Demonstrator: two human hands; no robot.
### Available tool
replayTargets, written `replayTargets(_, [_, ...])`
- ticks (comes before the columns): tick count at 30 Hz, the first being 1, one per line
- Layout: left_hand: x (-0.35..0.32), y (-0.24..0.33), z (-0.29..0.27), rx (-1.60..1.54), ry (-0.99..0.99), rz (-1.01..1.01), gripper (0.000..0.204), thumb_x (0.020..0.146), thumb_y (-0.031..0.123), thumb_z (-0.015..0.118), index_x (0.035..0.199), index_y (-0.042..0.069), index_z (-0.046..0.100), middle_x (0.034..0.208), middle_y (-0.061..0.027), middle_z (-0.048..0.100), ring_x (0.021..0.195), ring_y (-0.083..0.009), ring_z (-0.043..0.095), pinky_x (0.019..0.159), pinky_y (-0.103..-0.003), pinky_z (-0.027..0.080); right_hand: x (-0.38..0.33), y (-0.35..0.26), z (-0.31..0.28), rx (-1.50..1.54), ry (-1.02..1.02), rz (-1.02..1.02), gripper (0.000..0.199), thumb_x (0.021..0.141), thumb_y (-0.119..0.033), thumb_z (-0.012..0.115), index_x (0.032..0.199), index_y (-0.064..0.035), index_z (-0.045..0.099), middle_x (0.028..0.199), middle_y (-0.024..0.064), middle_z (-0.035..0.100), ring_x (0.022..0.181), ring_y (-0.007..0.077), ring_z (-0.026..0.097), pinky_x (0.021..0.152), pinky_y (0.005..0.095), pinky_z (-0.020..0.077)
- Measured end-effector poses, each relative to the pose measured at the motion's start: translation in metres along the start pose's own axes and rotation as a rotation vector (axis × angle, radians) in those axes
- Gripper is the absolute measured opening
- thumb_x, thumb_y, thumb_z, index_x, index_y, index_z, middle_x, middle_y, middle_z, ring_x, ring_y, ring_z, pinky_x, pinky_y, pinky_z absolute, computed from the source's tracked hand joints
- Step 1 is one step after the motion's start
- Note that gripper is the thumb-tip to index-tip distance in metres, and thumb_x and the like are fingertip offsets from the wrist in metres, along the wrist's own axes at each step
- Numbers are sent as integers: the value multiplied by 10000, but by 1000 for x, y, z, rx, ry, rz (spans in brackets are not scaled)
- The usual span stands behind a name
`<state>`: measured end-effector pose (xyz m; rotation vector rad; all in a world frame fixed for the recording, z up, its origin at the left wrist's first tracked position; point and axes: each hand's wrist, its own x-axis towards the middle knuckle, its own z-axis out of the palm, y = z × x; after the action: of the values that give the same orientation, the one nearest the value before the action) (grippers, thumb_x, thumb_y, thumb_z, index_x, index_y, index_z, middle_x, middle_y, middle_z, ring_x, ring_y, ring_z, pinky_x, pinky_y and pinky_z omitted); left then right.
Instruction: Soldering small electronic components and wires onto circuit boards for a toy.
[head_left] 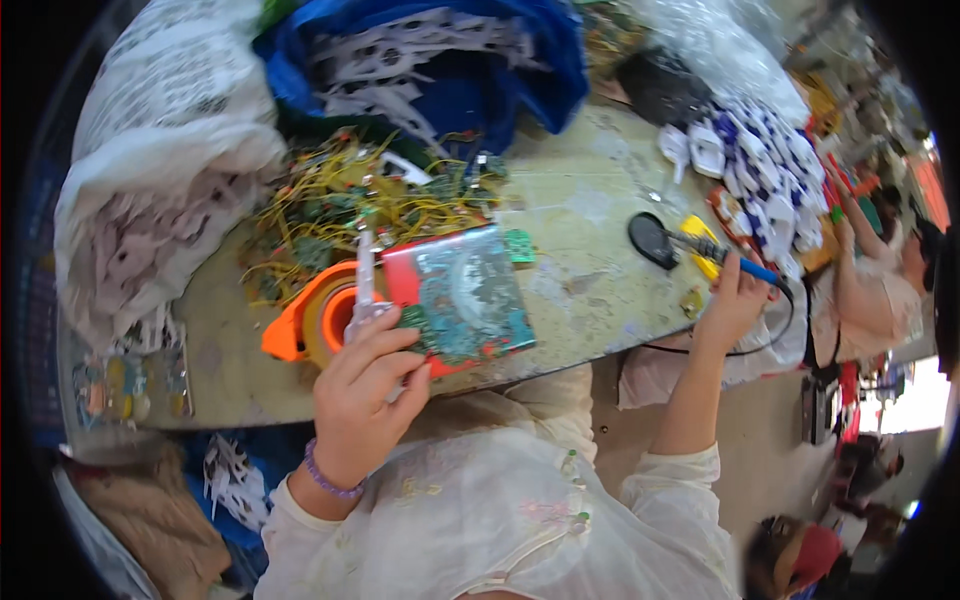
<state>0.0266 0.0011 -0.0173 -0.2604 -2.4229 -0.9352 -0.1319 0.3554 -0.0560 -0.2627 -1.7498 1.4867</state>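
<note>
My right hand (735, 305) grips the blue handle of a soldering iron (757, 272). Its metal end lies over a yellow piece (700, 240) and points toward a black round pad (650, 238). At the table's near edge my left hand (370, 375) is closed on a slim whitish plastic part (365, 270) that stands up from the fingers. A small green circuit board (410, 320) shows by the fingertips; whether they touch it I cannot tell. Beside that hand lies a red-edged, worn flat block (465, 290), with an orange tape dispenser (300, 320) to its left.
Behind the hands spreads a heap of yellow wires and small boards (330, 215). A blue bag of white plastic parts (555, 80) and a white sack (170, 130) stand beyond. White and purple pieces (760, 170) pile up at right. Another person (865, 270) sits far right.
</note>
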Motion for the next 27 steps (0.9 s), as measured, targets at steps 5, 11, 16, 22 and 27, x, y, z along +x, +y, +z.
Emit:
replayTargets(5, [0, -3, -5, 59, 51, 44, 275, 639, 115, 816, 851, 61, 649, 953, -57, 647, 1007, -299, 601, 825, -389, 497, -83, -1, 10, 220, -52, 168, 333, 880, -47, 626, 1165, -27, 455, 811, 16, 531, 631, 41, 459, 506, 189, 350])
replayTargets(11, [-3, -8, -13, 136, 20, -31, 470, 634, 264, 829, 1020, 87, 629, 1024, -47, 604, 948, -263, 551, 820, -390, 417, -110, -83, 72, 63, -919, -422, 165, 798, 47, 646, 936, -42, 637, 865, 76, 622, 708, 180, 584, 613, 270, 462])
replayTargets(16, [14, -2, -15, 184, -69, -20, 578, 692, 327, 779, 1149, 35, 578, 1115, -81, 603, 998, -286, 543, 879, -415, 398, -112, -112, 156, 134, -1289, -880, 317, 745, 49, 634, 1029, -89, 666, 1032, 113, 622, 905, 276, 608, 764, 369, 497])
replayTargets(22, [10, -7, -21, 140, -117, -35, 526, 707, 242, 763, 1164, 54, 580, 1070, -96, 620, 962, -280, 563, 857, -406, 399, -120, -113, 205, 193, -1627, -957, 221, 766, -8, 650, 949, -115, 711, 1044, 73, 637, 948, 256, 600, 819, 357, 495])
replayTargets(27, [-2, -24, -31, -322, 21, -179, 549, 686, 123, 760, 1194, 51, 565, 1112, -99, 613, 1024, -251, 582, 874, -366, 453, -123, -114, 211, 176, -1646, -899, 165, 775, -38, 667, 925, -96, 707, 995, 64, 653, 945, 259, 613, 807, 362, 504])
